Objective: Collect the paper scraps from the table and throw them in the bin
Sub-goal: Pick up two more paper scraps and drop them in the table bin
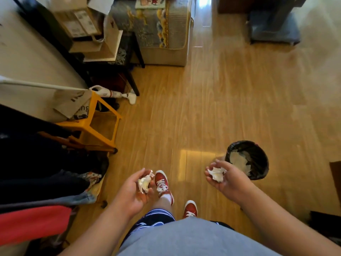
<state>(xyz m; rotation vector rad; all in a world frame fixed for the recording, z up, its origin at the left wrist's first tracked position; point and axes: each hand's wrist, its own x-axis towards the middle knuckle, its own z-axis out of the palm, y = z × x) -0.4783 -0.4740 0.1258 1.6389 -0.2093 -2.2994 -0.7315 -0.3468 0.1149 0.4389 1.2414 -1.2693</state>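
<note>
In the head view the person stood on the wooden floor [212, 108]. The left hand [136, 191] was cupped, its grip closed loosely around a ball of paper scraps [144, 183]. The right hand [224, 179] held a second wad of scraps [217, 173] in the same half-closed way, close to the near rim of the bin [248, 159], but not yet above its mouth. The bin had a black liner and some paper already lay inside. The counter itself was not visible.

I think the loose hold could let small pieces fall on the floor, and a release from here would miss the bin. The left hand was well apart from it, above a red shoe [163, 183].

A paper bag [73, 104] on the yellow stool [97, 124] carried dark letters, too blurred to read.
</note>
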